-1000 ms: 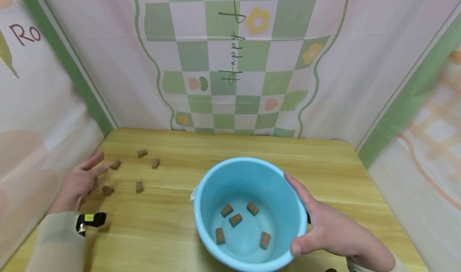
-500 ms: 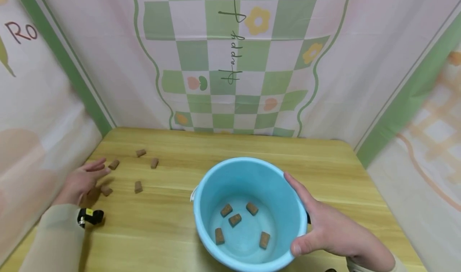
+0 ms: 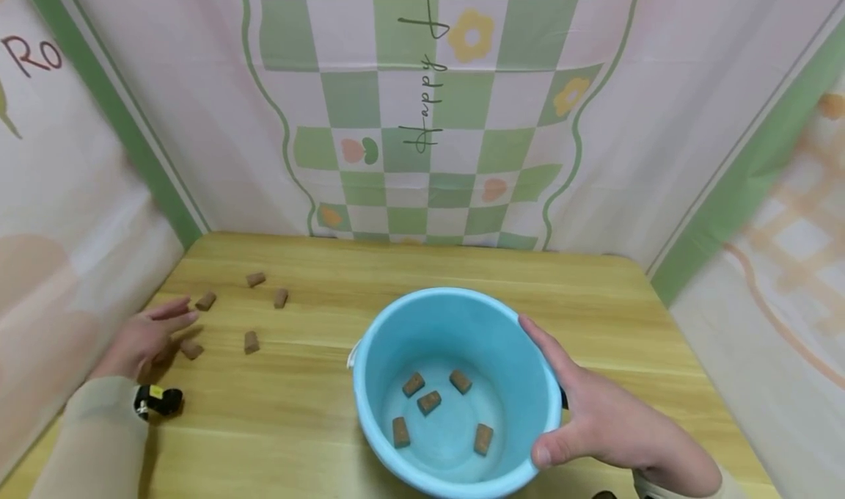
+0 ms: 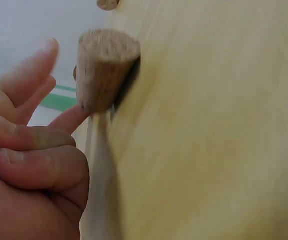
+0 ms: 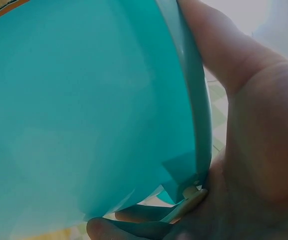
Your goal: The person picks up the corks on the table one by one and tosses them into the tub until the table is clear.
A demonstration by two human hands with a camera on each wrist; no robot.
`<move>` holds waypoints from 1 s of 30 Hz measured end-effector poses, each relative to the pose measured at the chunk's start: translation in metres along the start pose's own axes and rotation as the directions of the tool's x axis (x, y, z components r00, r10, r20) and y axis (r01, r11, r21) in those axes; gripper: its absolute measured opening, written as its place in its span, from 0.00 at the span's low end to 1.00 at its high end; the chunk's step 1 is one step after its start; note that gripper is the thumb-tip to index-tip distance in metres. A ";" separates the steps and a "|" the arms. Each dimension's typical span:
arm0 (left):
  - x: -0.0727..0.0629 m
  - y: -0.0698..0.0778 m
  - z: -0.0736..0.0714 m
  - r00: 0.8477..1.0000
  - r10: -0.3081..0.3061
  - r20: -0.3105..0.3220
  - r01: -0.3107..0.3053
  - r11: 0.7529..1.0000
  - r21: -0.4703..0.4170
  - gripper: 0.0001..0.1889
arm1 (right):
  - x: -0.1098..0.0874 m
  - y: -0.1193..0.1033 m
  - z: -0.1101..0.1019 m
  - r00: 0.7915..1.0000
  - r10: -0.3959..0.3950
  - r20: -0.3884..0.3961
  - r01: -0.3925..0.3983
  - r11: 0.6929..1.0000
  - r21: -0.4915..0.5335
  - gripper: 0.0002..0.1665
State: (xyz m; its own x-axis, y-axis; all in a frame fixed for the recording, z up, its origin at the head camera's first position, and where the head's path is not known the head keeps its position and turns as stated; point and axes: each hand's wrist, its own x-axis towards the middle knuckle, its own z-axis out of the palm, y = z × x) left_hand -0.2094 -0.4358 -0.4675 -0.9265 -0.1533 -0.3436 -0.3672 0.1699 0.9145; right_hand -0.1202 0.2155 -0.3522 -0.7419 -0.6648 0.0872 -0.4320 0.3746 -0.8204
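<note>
My left hand [image 3: 141, 336] is low over the table at the left, thumb and some fingers extended beside a brown cork [image 3: 191, 349]. Up close in the left wrist view that cork [image 4: 106, 70] appears tapered, and two fingers [image 4: 39, 165] are folded toward the palm. Several more corks, such as one cork [image 3: 206, 301] just beyond the fingertips, lie around it. My right hand [image 3: 594, 418] grips the rim of a light blue bucket [image 3: 455, 297], which has several corks [image 3: 429, 402] on its floor. In the right wrist view, fingers [image 5: 104, 230] curl against the bucket's wall [image 5: 84, 110].
The bucket stands on a wood-grain table [image 3: 290, 425]. Its white handle fitting [image 3: 352, 355] sticks out at the left side. A patterned fabric backdrop [image 3: 409, 95] rises behind the table's far edge, and more fabric hangs at both sides.
My left hand has lowered slightly toward the table, close to the nearest cork. The whole scene has shifted a little left in the head view. My right hand keeps its grip on the bucket.
</note>
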 end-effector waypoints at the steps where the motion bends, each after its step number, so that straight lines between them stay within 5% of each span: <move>1: -0.002 -0.002 -0.002 1.000 0.014 0.004 -0.014 1.000 0.014 0.47 | 0.000 0.000 0.000 1.000 -0.003 0.003 0.003 1.000 0.001 0.75; 6: -0.015 -0.009 -0.011 0.999 0.013 0.031 -0.015 0.998 0.055 0.45 | 0.001 0.002 0.000 1.000 -0.012 0.009 0.012 1.000 0.015 0.76; 11: -0.031 -0.013 -0.005 0.997 0.017 0.069 -0.016 1.000 -0.017 0.40 | 0.001 0.002 0.000 1.000 -0.009 0.005 0.009 1.000 -0.003 0.76; 14: -0.037 -0.013 0.002 0.995 0.059 0.082 -0.067 0.994 0.088 0.40 | 0.001 0.001 0.000 1.000 -0.005 0.005 0.005 1.000 -0.001 0.76; 19: -0.040 -0.012 0.009 0.988 0.109 0.106 -0.139 0.931 0.336 0.44 | 0.000 0.000 0.000 1.000 0.003 0.002 -0.003 1.000 0.000 0.75; 26: -0.039 -0.008 0.011 0.984 0.137 0.117 -0.175 0.883 0.435 0.46 | 0.000 0.001 0.000 1.000 0.016 -0.003 -0.016 1.000 -0.022 0.76; 30: -0.040 -0.002 0.013 0.981 0.160 0.107 -0.192 0.825 0.531 0.42 | 0.000 0.001 0.000 1.000 0.016 0.004 -0.016 1.000 -0.005 0.76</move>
State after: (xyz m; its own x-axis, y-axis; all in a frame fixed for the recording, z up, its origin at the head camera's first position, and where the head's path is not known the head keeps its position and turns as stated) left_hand -0.1725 -0.4179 -0.4587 -0.9767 -0.0194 -0.2139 -0.1685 0.6868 0.7071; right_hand -0.1210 0.2158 -0.3524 -0.7466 -0.6613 0.0722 -0.4231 0.3883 -0.8186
